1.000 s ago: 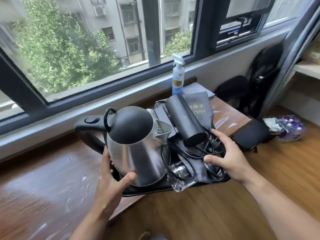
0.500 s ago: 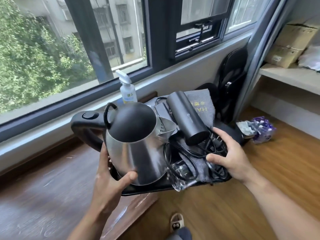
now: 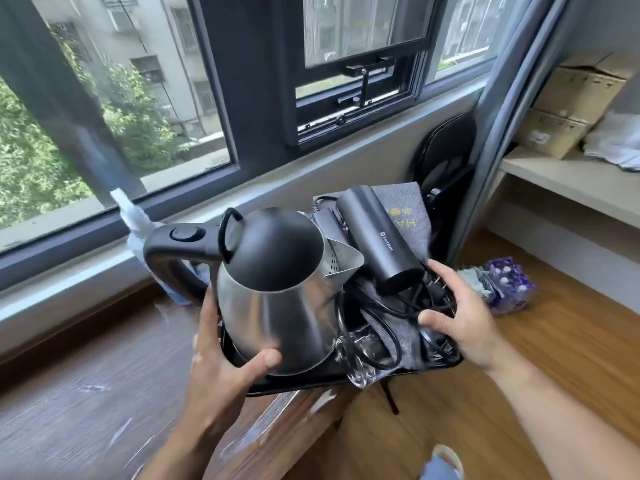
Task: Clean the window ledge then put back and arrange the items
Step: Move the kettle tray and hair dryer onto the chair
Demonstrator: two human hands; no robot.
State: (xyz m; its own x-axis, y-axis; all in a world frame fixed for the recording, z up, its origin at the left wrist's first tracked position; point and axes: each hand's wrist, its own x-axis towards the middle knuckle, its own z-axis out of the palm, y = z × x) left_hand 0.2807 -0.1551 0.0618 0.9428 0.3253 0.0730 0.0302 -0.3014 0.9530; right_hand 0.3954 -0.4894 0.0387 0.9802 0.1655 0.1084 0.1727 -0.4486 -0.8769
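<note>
Evidently midway, left hand (image 3: 221,368) and right hand (image 3: 460,320) each grip an end of the tray (image 3: 311,382), carrying kettle (image 3: 277,306) and hair dryer (image 3: 377,244), above the streaky window ledge (image 3: 69,393); arranging is not yet done.

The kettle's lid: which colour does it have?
The lid is plain black, above the kettle's shiny silver body. Head view.

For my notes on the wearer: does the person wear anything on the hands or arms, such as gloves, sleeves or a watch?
No. The left hand and right hand are bare, without gloves or visible rings. The left forearm and right forearm are bare to the frame edge; no sleeve, watch or bracelet shows.
</note>
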